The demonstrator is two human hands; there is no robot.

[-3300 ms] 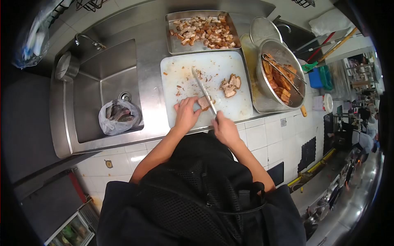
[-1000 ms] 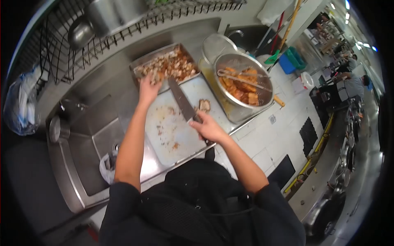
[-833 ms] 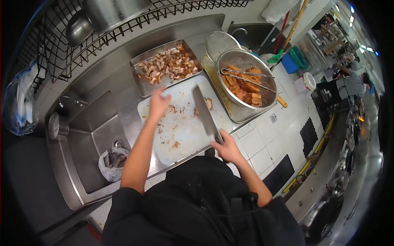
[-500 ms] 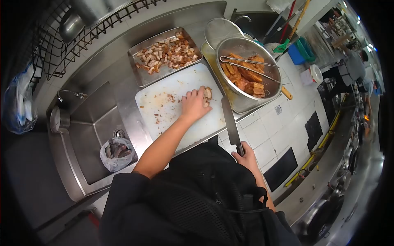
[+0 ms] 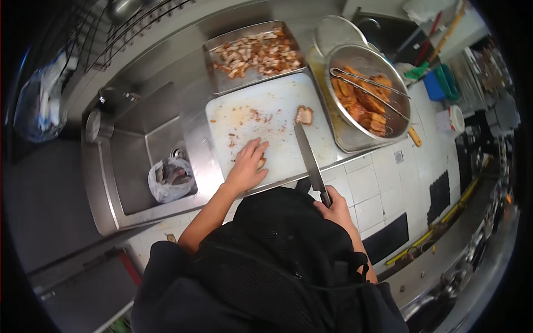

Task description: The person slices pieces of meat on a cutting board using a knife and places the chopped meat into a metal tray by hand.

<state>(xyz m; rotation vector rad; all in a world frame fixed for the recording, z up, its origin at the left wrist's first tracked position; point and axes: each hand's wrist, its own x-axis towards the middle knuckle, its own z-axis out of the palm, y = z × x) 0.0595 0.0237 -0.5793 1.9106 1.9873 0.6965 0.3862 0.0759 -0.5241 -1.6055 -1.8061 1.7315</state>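
In my right hand (image 5: 337, 207) is the dark handle of a kitchen knife (image 5: 311, 162), its broad blade pointing away from me over the near right part of the white cutting board (image 5: 283, 91). My left hand (image 5: 247, 165) rests near the board's front left edge, its fingers curled over a piece of cooked meat (image 5: 261, 162) that is mostly covered. Another piece of cooked meat (image 5: 303, 115) lies by itself on the right side of the board, just beyond the knife tip. Brown crumbs and scraps (image 5: 256, 115) are scattered across the middle.
Behind the board sits a metal tray (image 5: 215, 84) of chopped meat. To the right, a steel bowl (image 5: 401, 105) holds browned meat slabs, with tongs (image 5: 371, 89) across it. The sink (image 5: 141, 166) at left contains a plastic bag (image 5: 166, 192) with dark contents.
My left hand has moved toward me and to the left across the board, leaving one meat piece behind. The knife stays in my right hand. The view has shifted.
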